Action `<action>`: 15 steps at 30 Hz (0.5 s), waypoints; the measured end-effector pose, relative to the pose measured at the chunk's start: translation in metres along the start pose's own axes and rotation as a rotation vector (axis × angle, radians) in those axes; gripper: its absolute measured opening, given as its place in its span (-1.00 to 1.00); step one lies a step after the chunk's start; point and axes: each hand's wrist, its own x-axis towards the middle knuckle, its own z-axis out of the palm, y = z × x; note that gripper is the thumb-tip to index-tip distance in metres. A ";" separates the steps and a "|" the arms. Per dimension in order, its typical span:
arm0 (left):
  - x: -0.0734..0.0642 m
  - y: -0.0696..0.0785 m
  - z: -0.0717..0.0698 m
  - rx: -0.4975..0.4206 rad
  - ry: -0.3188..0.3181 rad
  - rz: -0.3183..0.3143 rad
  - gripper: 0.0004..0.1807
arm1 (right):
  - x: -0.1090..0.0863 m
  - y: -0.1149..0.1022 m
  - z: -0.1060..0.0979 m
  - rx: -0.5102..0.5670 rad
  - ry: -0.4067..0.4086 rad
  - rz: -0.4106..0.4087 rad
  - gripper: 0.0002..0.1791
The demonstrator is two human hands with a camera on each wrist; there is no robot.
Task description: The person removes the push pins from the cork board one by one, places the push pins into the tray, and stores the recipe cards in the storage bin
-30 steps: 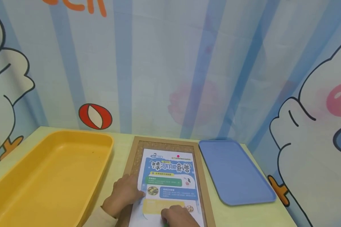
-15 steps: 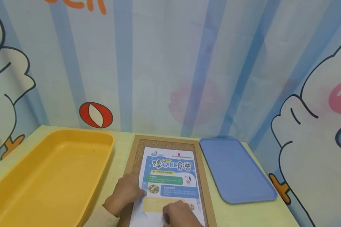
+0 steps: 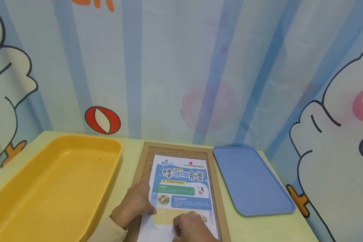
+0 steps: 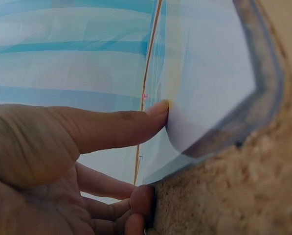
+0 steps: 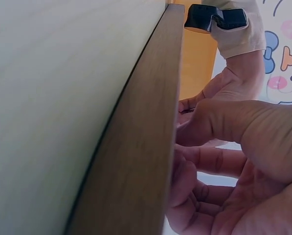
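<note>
A cork board (image 3: 145, 169) in a wooden frame (image 5: 131, 132) lies on the table, with a printed sheet (image 3: 181, 173) on it. A pink pin (image 3: 191, 163) and a smaller dark pin (image 3: 166, 161) sit at the sheet's top corners. My left hand (image 3: 136, 203) rests on the board's left side. Its straight thumb (image 4: 131, 127) presses the sheet's edge, while its other fingers touch the cork. Over the lower part of the sheet, my right hand (image 3: 193, 228) has thumb and index finger bent together in a pinch; the small green thing seen there earlier is hidden.
Left of the board stands a deep yellow tray (image 3: 107, 188). A flat blue tray (image 3: 254, 183) lies to its right. Behind the pale table (image 3: 254, 230) hangs a striped curtain (image 3: 169, 74) with cartoon prints.
The right hand has moved slightly up the sheet, and the small green bit at its fingertips has dropped from sight. My left thumb has shifted slightly down the sheet's edge.
</note>
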 end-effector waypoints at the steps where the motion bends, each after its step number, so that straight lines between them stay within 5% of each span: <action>1: 0.000 0.000 0.000 0.001 -0.006 0.000 -0.26 | 0.000 0.000 0.000 0.009 -0.001 0.012 -0.92; 9: -0.005 0.001 0.000 0.055 -0.040 0.146 -0.04 | -0.001 0.002 0.000 0.027 0.007 -0.048 -0.96; 15: -0.007 0.003 -0.002 0.092 -0.038 0.159 -0.06 | -0.001 0.000 -0.003 -0.097 -0.010 -0.132 -0.89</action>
